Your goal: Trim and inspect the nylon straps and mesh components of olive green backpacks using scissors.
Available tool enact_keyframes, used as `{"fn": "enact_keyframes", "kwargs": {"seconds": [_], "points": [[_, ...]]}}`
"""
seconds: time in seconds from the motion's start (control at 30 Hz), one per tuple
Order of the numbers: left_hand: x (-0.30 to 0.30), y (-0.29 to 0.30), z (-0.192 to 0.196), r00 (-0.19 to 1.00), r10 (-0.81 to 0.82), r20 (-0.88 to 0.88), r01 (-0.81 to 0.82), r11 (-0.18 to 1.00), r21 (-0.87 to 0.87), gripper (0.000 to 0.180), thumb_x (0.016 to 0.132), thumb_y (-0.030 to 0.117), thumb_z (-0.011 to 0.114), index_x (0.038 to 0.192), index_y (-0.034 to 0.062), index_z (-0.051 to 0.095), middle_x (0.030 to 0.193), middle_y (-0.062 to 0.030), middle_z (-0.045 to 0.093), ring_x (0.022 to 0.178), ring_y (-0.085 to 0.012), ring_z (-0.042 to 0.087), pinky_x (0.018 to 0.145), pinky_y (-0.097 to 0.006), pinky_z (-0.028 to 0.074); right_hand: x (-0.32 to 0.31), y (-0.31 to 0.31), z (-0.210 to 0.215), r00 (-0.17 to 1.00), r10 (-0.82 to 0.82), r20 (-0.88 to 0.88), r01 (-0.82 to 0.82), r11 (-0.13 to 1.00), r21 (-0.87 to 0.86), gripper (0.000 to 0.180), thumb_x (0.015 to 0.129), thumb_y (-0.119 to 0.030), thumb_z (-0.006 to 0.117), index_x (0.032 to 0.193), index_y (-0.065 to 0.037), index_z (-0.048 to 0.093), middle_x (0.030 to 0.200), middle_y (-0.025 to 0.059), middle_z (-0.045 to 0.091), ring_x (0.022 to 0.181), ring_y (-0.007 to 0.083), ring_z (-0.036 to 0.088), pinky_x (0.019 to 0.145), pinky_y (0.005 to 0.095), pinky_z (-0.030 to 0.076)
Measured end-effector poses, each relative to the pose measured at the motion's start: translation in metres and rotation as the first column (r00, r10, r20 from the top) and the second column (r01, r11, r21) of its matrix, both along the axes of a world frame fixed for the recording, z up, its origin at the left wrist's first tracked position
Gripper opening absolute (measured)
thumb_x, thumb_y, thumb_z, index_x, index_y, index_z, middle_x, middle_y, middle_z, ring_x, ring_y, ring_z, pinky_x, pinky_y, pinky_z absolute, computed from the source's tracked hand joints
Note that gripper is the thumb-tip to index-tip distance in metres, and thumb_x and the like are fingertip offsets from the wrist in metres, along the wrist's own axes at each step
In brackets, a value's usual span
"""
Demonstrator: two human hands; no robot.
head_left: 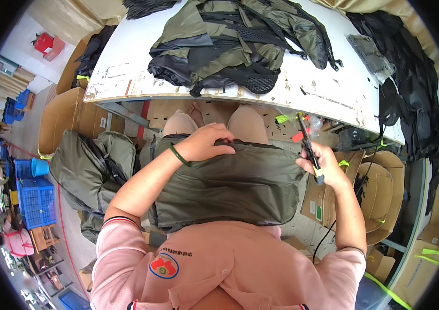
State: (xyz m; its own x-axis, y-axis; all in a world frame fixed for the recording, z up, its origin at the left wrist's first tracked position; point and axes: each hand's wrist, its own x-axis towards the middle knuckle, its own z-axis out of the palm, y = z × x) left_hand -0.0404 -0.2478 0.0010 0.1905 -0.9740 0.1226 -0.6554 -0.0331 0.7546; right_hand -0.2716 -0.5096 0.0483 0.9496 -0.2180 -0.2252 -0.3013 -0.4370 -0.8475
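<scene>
An olive-green fabric backpack (230, 183) lies across my lap, its dark-edged side toward the table. My left hand (206, 143), with a green bangle at the wrist, is closed on that far edge, thumb on the near side; the fabric partly hides the grip. At the backpack's right corner my right hand (323, 163) is closed around a slim black hand tool (310, 150) with a yellow band near its lower end. The tool points away toward the table; its exact kind is unclear. My right thumb and fingertips touch the fabric corner.
Ahead, a white table (116, 77) carries olive and black backpacks (230, 46) with straps and mesh. More olive backpacks (85, 170) are heaped at my left. Cardboard boxes (385, 191) and a hanging black cord (328, 232) are at right. Black fabric (411, 88) drapes over the table's right side.
</scene>
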Motion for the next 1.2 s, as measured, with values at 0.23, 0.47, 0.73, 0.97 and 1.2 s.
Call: {"fn": "enact_keyframes", "kwargs": {"seconds": [0.23,0.47,0.73,0.97,1.2], "points": [[-0.014,0.001,-0.010,0.911,0.001,-0.412,0.027,0.998,0.062,0.020,0.082,0.018,0.069,0.094,0.0033,0.062,0.085,-0.0060,0.062,0.078,-0.0170,0.056,0.071,-0.028,0.046,-0.016,0.004,-0.003,0.995,0.082,-0.062,-0.085,0.996,-0.039,0.027,0.075,0.002,0.071,0.074,-0.006,0.045,0.066,-0.0060,0.040,0.063,0.0044,0.038,0.054,0.0231,0.035],[-0.025,0.007,-0.006,0.728,-0.007,-0.685,0.074,0.995,0.069,0.016,0.083,0.013,0.068,0.092,0.0011,0.061,0.080,0.0032,0.057,0.075,-0.0046,0.048,0.068,-0.022,0.043,0.015,0.011,0.039,0.926,0.279,-0.255,-0.375,0.758,-0.533,0.039,0.065,-0.033,0.080,0.077,-0.005,0.055,0.069,0.0111,0.059,0.071,0.0317,0.055,0.070,0.0387,0.039],[-0.031,0.014,-0.003,0.751,0.021,-0.660,0.030,0.997,0.065,0.014,0.083,0.011,0.067,0.092,0.0015,0.061,0.082,0.0044,0.055,0.076,-0.0040,0.047,0.069,-0.021,0.041,0.036,0.010,0.046,0.853,0.432,-0.294,-0.517,0.619,-0.591,0.033,0.063,-0.028,0.077,0.077,-0.007,0.055,0.067,0.0099,0.060,0.073,0.0295,0.058,0.076,0.0365,0.036],[-0.035,0.019,-0.011,0.626,0.035,-0.779,-0.008,0.999,0.038,0.011,0.084,0.008,0.066,0.092,0.0027,0.060,0.083,0.0046,0.055,0.078,-0.0031,0.048,0.072,-0.020,0.041,0.035,0.013,0.043,0.858,0.450,-0.246,-0.504,0.648,-0.571,0.030,0.064,-0.029,0.079,0.069,-0.009,0.058,0.062,0.0072,0.059,0.066,0.0292,0.056,0.076,0.0352,0.037],[-0.039,0.019,-0.016,0.543,0.090,-0.835,-0.055,0.996,0.071,0.010,0.084,0.006,0.065,0.092,0.0034,0.060,0.083,0.0043,0.055,0.078,-0.0022,0.048,0.071,-0.019,0.041,0.028,0.011,0.035,0.879,0.423,-0.222,-0.470,0.681,-0.562,0.033,0.062,-0.033,0.081,0.069,-0.010,0.059,0.063,0.0069,0.059,0.064,0.0295,0.054,0.073,0.0350,0.037]]}}
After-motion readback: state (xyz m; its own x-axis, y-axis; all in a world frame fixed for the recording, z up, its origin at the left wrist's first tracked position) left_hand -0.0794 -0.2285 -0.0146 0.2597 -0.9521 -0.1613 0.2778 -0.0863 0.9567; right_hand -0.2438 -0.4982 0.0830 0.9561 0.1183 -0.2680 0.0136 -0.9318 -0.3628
